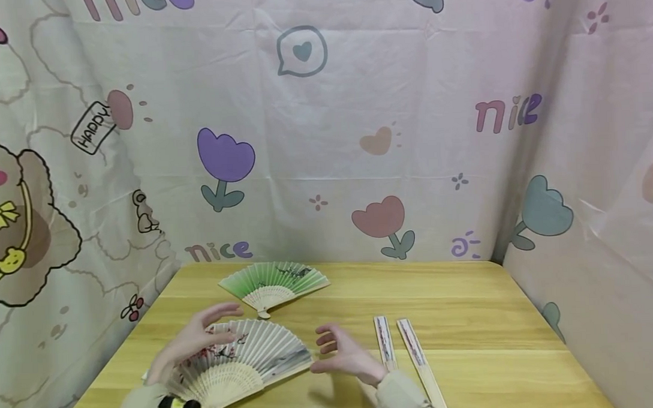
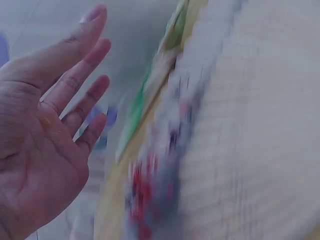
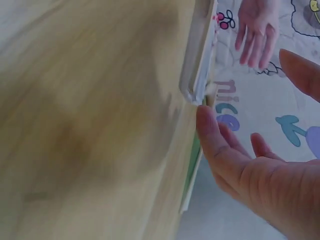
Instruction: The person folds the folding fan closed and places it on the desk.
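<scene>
An opened folding fan [image 1: 274, 348], white with red blossoms and a grey-blue part, lies spread on the table. My left hand [image 1: 193, 339] hovers over its left part, fingers apart and nothing held. Its open palm shows in the left wrist view beside the blurred ribs of the fan [image 2: 250, 125]. Off the fan's right end, my right hand [image 1: 349, 358] is held with loosely bent fingers and an empty grasp. In the right wrist view a fingertip of that hand [image 3: 260, 175] is close to the fan's end [image 3: 197, 60]; whether they touch I cannot tell.
Behind the white fan lies an opened green fan [image 1: 275, 284]. Two closed fans, one nearer my right hand [image 1: 384, 340] and another farther right [image 1: 421, 360], lie side by side on the wooden table [image 1: 487, 318]. A printed cloth [image 1: 313, 120] hangs behind and at both sides.
</scene>
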A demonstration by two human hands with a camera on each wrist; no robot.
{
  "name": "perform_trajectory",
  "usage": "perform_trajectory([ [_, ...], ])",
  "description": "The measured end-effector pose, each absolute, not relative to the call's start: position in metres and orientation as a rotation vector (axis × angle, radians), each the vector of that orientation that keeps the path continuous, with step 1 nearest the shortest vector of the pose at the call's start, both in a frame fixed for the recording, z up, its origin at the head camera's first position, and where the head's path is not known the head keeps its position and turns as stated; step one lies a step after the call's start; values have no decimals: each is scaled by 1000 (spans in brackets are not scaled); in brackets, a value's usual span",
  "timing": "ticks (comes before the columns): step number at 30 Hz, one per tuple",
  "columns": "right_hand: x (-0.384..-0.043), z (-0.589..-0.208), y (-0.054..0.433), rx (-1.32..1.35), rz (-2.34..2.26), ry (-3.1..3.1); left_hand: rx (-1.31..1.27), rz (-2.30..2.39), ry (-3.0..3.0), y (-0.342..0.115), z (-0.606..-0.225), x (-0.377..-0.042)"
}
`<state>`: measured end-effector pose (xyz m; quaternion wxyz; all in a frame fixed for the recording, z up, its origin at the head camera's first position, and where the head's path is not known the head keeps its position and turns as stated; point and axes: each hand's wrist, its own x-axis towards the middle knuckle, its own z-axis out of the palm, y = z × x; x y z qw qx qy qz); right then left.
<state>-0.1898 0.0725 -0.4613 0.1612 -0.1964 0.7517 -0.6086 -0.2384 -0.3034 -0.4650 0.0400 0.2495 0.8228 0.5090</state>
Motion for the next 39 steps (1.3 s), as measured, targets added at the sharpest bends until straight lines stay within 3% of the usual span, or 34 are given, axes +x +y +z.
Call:
perform_trajectory([
  [13, -194, -475, 53, -478, -1659, 2225, 613, 1707, 2600, -384, -498, -192],
  [19, -193, -477, 49, -496, -1649, 2244, 450, 1586, 2731, -392, -503, -181],
  [30, -196, -479, 48, -599, -1683, 2205, 378, 1491, 2762, -387, -508, -177],
  [39, -193, -479, 41, -433, -1715, 2196, 278, 1274, 2880, -388, -509, -177],
])
